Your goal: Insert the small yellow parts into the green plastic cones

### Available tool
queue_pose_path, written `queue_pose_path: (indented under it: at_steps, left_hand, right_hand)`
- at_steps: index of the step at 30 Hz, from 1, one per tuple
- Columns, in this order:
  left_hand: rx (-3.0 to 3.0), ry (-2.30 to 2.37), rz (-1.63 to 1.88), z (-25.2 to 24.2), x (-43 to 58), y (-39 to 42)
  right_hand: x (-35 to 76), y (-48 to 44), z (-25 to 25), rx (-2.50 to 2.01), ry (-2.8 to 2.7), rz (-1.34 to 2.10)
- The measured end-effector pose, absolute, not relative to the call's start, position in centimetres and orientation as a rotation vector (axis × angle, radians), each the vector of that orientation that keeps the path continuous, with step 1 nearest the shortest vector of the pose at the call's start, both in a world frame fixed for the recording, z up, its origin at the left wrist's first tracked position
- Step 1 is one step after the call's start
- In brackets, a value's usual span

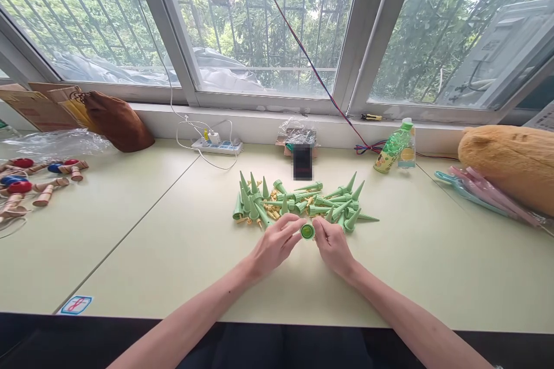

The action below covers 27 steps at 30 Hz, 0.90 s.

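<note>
Between my two hands is a green plastic plant watering spike, its round open end turned toward me. The fingers of my left hand are closed on its left side. My right hand is curled at its right side, thumb and forefinger against the rim; whether it pinches another small part is hidden. Just beyond my hands lies a loose pile of green cone-shaped spikes, several standing point up. Small yellow valve pieces are mixed among them.
Behind the pile stand a dark blurred block and a power strip with white cables. A green bottle and a plush toy are on the right. Wooden kendama toys and a brown pouch lie left on the table.
</note>
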<state>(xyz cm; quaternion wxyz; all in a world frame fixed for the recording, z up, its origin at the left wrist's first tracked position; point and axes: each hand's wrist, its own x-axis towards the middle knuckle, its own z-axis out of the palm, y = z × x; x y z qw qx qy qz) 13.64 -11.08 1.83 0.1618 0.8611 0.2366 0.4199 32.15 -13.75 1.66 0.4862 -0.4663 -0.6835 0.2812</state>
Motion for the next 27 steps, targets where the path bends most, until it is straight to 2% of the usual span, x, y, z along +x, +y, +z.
queue_pose_path:
  at_steps: [7,20,27]
  left_hand:
    - [2.523,0.644,1.244,2.2,13.8,-11.1]
    - [2.019,0.905,1.038,2.8,14.4,-11.6]
    - [1.710,0.901,0.965,3.2,14.6,-11.6]
  right_hand:
    - [32.0,-13.8,1.7,-1.139,-1.652,0.690]
    - [32.0,-13.6,1.3,-1.174,-1.563,0.737]
    - [32.0,-13.8,1.2,-1.071,-1.541,0.912]
